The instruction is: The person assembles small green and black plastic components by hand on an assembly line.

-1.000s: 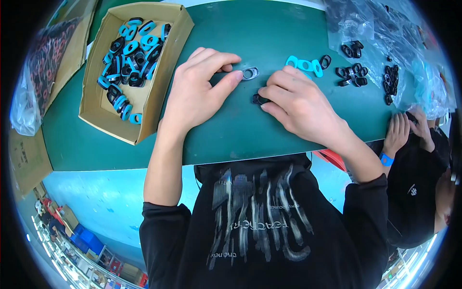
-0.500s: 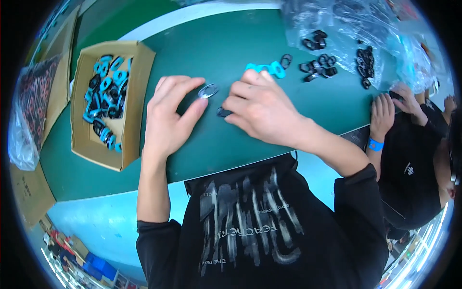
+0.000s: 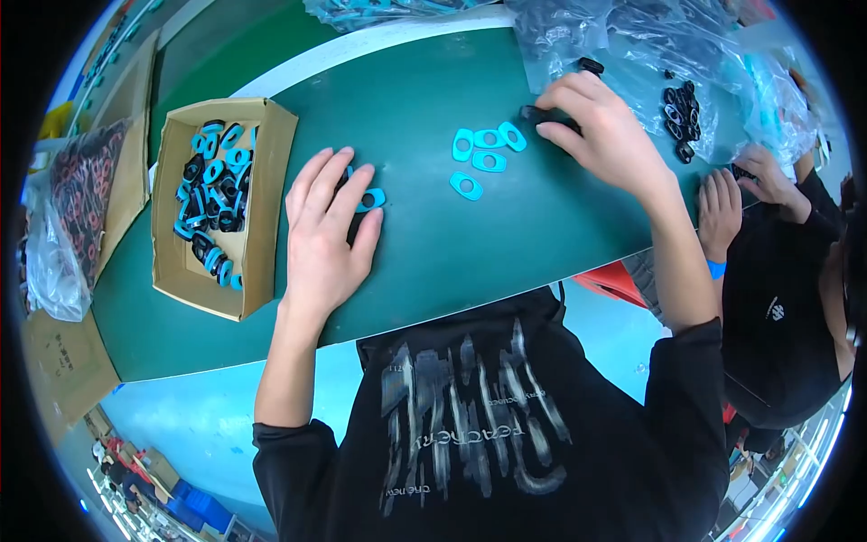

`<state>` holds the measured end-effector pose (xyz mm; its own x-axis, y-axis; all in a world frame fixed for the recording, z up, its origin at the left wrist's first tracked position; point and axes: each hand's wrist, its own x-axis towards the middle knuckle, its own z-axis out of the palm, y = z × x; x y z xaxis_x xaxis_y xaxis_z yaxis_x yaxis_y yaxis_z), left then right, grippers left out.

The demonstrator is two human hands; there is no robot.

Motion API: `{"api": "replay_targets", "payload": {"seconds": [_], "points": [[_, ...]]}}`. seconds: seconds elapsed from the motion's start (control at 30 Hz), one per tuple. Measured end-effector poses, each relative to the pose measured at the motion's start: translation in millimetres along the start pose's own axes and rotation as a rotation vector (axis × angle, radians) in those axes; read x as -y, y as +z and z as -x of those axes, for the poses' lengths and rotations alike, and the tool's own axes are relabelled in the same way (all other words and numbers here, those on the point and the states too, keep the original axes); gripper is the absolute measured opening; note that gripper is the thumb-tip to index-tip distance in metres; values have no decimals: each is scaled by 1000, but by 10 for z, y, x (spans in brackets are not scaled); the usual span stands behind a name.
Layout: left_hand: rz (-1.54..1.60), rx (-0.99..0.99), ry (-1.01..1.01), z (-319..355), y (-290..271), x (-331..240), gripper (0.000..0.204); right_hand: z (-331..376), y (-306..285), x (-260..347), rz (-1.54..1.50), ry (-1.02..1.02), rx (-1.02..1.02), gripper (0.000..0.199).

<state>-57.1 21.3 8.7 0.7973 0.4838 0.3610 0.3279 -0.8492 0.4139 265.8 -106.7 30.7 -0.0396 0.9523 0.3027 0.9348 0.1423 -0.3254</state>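
Observation:
My left hand (image 3: 327, 226) rests on the green table with its fingers spread. Under and beside its fingertips lie a teal oval ring (image 3: 371, 200) and dark pieces, mostly hidden by the hand. To the right, my right hand (image 3: 601, 126) reaches to the plastic sheet's edge, thumb and fingers closed around black oval rings (image 3: 535, 114); how many is hidden. Between my hands several flat teal oval rings (image 3: 489, 163) lie loose. One more black ring piece (image 3: 591, 66) shows just beyond my right hand.
At left stands an open cardboard box (image 3: 284, 135) with black and teal ring pieces inside. Clear plastic sheeting (image 3: 623, 41) covers the far right, with a pile of black rings (image 3: 681, 117) on it. A co-worker's hands (image 3: 722, 212) are at the right edge.
My right hand has moved right and away, from the teal rings to the black rings. My left hand has lowered onto the table, fingers spread. The teal rings now lie scattered nearer.

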Motion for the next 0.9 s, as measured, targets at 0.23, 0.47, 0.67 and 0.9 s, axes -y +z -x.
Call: {"api": "replay_targets", "payload": {"seconds": [0.23,0.47,0.67,0.9], "points": [[98,11,155,-318,349,-332,33,224,225,655,-115,53,-50,23],[117,173,125,-106,254,-333,34,595,377,869,-138,68,-162,26],[61,78,-145,-39,-116,-26,41,537,339,748,-195,143,-64,27],[158,11,-132,104,-84,52,32,452,226,852,-70,63,30,24]]}}
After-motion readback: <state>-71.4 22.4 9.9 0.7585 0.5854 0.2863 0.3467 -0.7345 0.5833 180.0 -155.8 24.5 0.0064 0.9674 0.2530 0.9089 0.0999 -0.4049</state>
